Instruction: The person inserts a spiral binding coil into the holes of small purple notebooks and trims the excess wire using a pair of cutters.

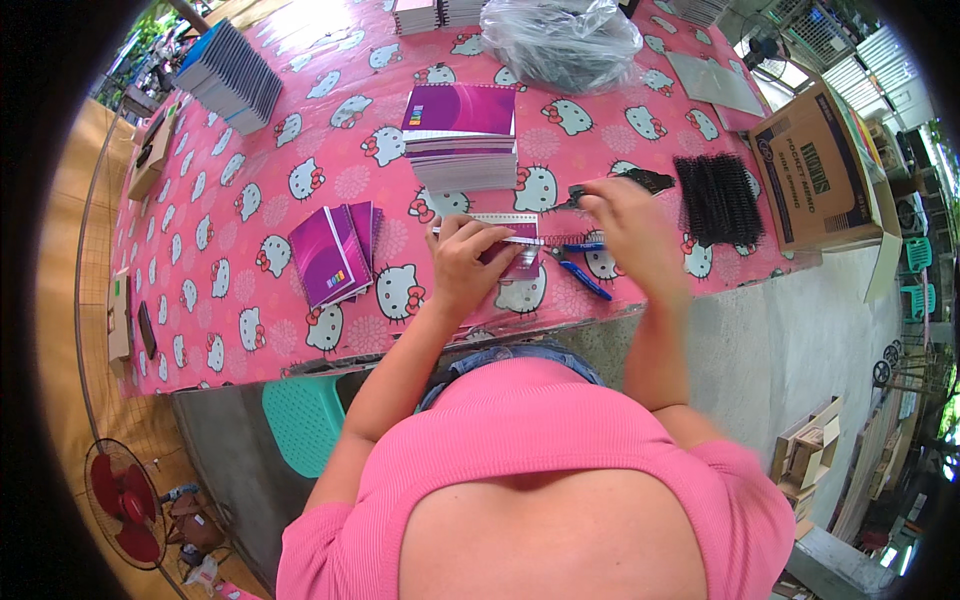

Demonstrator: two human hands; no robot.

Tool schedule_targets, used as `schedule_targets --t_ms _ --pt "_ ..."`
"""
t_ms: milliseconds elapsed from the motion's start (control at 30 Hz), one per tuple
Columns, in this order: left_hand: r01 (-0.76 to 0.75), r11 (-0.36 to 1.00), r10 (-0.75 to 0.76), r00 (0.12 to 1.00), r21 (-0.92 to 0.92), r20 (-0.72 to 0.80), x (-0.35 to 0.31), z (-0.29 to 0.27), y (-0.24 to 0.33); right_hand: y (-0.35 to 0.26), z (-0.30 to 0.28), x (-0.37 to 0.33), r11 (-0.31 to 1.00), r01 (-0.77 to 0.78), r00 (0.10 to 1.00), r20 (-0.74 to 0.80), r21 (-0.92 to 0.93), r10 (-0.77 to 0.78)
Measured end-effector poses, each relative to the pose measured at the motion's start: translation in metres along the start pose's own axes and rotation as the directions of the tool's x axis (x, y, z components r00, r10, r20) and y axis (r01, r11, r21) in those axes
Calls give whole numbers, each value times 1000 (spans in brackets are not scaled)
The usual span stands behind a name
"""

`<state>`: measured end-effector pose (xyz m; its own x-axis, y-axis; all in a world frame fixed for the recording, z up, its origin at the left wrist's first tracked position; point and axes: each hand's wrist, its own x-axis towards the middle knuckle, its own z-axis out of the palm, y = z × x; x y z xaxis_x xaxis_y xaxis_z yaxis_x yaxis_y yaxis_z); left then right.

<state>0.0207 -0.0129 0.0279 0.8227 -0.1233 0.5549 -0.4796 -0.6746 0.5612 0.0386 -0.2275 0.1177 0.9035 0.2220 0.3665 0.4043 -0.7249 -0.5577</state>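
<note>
- Pink patterned table [220, 290]: the broad surface beneath everything in hand.
- Brown cardboard box [815, 170]: at the table's right edge.
- Clear plastic bag [560, 45]: toward the far side.
- Tall notebook stack [460, 150]: purple-covered, just beyond the hands.
- Black coil pile [718, 200]: left of the box.
- Purple notebooks [335, 255]: overlapping, left of the hands.
- Left hand [465, 262]: fingers half curled, holding the small notebook against the table.
- Right hand [625, 222]: blurred, raised, fingers bent; whether it holds anything cannot be told.
- Small notebook [522, 262]: before the person, partly under the left hand.
- Blue-handled pliers [583, 279]: just right of the small notebook.
</note>
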Motion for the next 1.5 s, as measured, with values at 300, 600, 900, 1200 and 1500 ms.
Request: schedule_targets --t_ms 300,600,900,1200,1500 --pt "-11 999 12 1000 -48 23 11 6 -3 4 34 5 995 -28 805 588 -96 79" --pt "70 994 -61 992 -85 110 14 2 5 -11 32 4 993 -56 849 518 -104 102" --pt "37 982 1 980 -186 198 31 -2 3 9 71 23 955 73 692 704 -289 160" --pt "72 963 -28 986 -260 167 17 -8 -12 3 58 33 993 64 695 718 -102 29" --pt "-65 953 66 998 -296 -5 -4 6 -27 6 55 28 987 20 816 568 156 -107"
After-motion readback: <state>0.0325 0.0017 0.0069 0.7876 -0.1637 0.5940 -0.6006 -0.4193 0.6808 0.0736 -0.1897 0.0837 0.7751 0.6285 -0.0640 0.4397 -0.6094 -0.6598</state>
